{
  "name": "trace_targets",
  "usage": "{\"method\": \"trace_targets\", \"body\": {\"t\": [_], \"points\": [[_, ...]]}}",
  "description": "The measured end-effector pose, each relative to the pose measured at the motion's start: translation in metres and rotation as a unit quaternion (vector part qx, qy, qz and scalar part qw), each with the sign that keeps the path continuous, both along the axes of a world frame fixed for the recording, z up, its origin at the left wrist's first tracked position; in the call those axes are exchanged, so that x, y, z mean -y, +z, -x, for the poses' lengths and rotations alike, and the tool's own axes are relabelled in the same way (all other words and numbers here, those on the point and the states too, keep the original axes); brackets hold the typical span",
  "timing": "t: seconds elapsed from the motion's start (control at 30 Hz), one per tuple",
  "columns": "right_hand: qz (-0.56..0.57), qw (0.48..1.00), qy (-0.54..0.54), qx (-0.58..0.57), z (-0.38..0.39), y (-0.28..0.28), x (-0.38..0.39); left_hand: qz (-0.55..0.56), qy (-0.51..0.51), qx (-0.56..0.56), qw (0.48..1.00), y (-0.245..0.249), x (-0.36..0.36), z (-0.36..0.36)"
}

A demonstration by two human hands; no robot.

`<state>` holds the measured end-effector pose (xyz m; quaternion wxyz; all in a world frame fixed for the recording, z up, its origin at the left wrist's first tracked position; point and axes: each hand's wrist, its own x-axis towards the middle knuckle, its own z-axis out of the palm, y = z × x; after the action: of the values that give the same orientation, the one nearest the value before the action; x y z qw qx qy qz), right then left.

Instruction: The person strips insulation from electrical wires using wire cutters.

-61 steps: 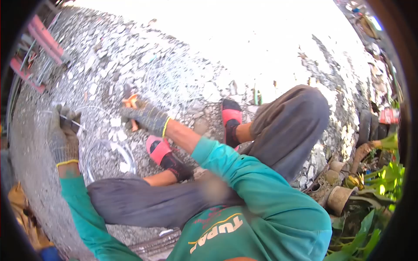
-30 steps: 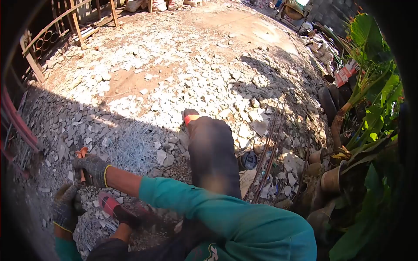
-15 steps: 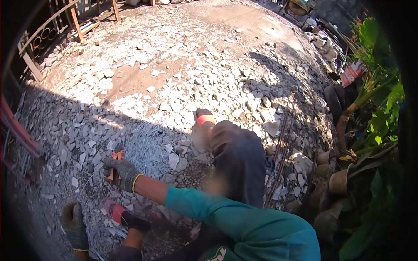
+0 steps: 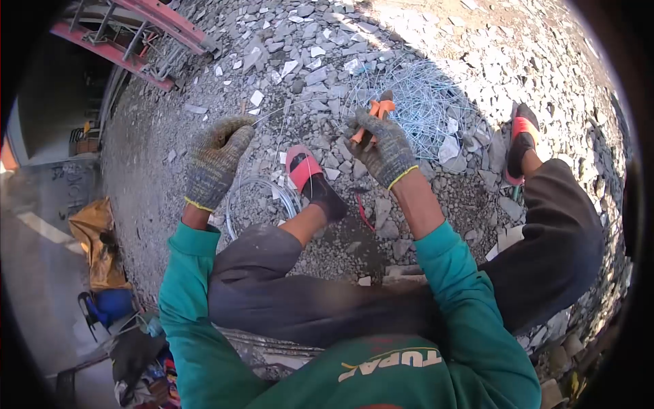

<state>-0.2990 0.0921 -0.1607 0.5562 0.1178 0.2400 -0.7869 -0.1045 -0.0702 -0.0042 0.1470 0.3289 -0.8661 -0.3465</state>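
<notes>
My left hand (image 4: 221,162), in a grey knit glove with a yellow cuff, is closed with the thumb against the fingers. A thin wire (image 4: 289,107) runs from its fingertips towards my right hand. My right hand (image 4: 388,148), gloved the same way, is wrapped round orange-handled pliers (image 4: 375,109); their jaws are hard to make out. Just beyond it lies a tangled pile of short cut wires (image 4: 426,102). A coil of wire (image 4: 235,208) rests on the gravel below my left hand, beside my foot in a red sandal (image 4: 304,167).
Broken stone and tile pieces (image 4: 300,68) cover the ground. A red metal ladder-like frame (image 4: 163,27) lies at the upper left. My other sandalled foot (image 4: 523,140) is right of the wire pile. A brown bag (image 4: 97,238) and a blue object (image 4: 114,305) sit at the left.
My view has swung left and down. My left hand has come up from the lower edge to level with my right, with wire stretched from it. The pliers stay in my right hand.
</notes>
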Motion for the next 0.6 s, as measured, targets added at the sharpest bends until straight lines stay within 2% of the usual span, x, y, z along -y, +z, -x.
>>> {"method": "trace_targets", "body": {"t": [0.03, 0.07, 0.1, 0.13, 0.17, 0.2, 0.27, 0.3, 0.4, 0.53, 0.6], "points": [[-0.051, 0.994, 0.01, -0.098, -0.005, 0.001, -0.002, 0.007, -0.001, 0.011, 1.0, 0.002, 0.002, -0.002], [-0.046, 0.995, 0.007, -0.09, -0.01, 0.002, -0.001, 0.002, 0.021, 0.024, 0.999, 0.004, 0.004, -0.003], [-0.082, 0.974, 0.086, -0.194, -0.016, 0.004, 0.001, -0.005, 0.044, 0.037, 0.998, 0.007, 0.002, -0.002], [-0.116, 0.934, 0.166, -0.296, -0.024, 0.005, 0.003, -0.003, 0.046, 0.045, 0.998, 0.009, 0.0, -0.002], [-0.149, 0.869, 0.206, -0.424, -0.034, 0.003, 0.005, -0.011, 0.067, 0.04, 0.997, 0.012, -0.002, -0.003], [-0.144, 0.872, 0.208, -0.419, -0.042, 0.004, 0.006, -0.018, 0.088, 0.033, 0.995, 0.015, -0.004, -0.001], [-0.139, 0.719, 0.121, -0.67, -0.059, 0.007, 0.006, -0.016, 0.09, 0.036, 0.995, 0.018, -0.011, 0.001], [-0.135, 0.754, 0.182, -0.617, -0.062, 0.01, 0.006, -0.014, 0.088, 0.029, 0.996, 0.018, -0.014, 0.002], [-0.125, 0.758, 0.122, -0.629, -0.07, 0.014, 0.008, -0.032, 0.087, 0.03, 0.995, 0.02, -0.023, 0.005], [-0.123, 0.763, 0.146, -0.618, -0.064, 0.028, 0.004, -0.045, 0.086, 0.063, 0.993, 0.024, -0.032, 0.01], [-0.117, 0.762, 0.122, -0.625, -0.061, 0.031, 0.002, -0.043, 0.076, 0.057, 0.995, 0.021, -0.031, 0.007]]}}
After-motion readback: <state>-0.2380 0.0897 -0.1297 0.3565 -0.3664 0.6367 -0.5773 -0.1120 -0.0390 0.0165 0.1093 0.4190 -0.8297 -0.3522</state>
